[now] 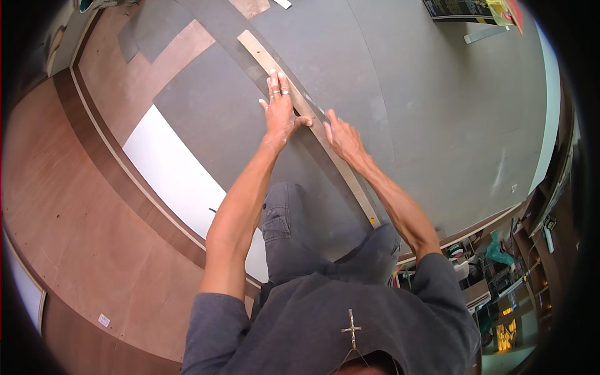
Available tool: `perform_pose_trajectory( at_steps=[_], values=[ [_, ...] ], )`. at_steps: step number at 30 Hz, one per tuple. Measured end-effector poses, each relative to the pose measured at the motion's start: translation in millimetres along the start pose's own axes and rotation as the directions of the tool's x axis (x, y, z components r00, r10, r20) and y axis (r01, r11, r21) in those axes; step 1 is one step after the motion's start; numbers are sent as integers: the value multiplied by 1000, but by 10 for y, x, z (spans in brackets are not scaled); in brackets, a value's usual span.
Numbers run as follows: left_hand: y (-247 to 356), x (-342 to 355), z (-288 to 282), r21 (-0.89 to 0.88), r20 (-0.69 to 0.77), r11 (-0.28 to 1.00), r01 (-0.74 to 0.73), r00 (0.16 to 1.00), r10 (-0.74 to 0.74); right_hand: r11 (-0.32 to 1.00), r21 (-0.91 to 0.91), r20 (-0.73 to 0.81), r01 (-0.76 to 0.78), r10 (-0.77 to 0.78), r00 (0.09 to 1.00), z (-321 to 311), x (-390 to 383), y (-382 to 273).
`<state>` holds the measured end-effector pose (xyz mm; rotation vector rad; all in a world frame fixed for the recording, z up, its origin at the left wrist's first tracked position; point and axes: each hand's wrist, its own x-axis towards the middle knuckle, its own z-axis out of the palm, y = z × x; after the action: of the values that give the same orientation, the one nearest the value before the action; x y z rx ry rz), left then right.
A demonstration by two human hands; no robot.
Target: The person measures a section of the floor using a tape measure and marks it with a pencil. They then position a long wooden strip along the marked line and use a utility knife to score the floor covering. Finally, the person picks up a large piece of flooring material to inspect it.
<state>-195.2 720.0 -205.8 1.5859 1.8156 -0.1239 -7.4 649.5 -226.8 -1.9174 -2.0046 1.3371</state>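
Observation:
A long, pale wooden strip (253, 47) lies diagonally over grey sheet material (206, 100). My left hand (281, 109) presses on it with fingers stretched and thumb spread, two rings showing on the fingers. My right hand (340, 137) is just lower and to the right, at the strip's right edge, its fingers curled and slightly blurred; whatever they hold, if anything, I cannot make out. My legs, in dark grey trousers, straddle the lower part of the strip on the sheets.
A white panel (162, 150) and a reddish plywood board (87, 237) are at the left. Grey offcuts (150, 31) lie upper left. A dark printed package (459, 9) and metal bar (484, 34) sit upper right. Cluttered shelving and tools (500, 269) stand beyond the right edge.

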Motion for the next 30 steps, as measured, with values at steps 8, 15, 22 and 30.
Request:
perform_pose_trajectory(
  at_steps=[8, 15, 22, 30],
  values=[
    [-26, 6, 44, 23, 45, 998, -50, 998, 49, 982, 132, -163, 138, -116, 980, -83, 1817, -967],
    [42, -9, 26, -10, 13, 999, -38, 999, 38, 987, 98, -41, 129, -125, 991, -170, 1656, -854],
    [-14, -7, 28, 34, -9, 999, -11, 1000, 11, 994, 46, 93, -99, 94, 991, 4, -534, 158],
    [51, -27, -17, 33, 71, 997, -74, 995, 72, 971, 222, -126, 84, -57, 990, -58, 1535, -883]
  ],
)
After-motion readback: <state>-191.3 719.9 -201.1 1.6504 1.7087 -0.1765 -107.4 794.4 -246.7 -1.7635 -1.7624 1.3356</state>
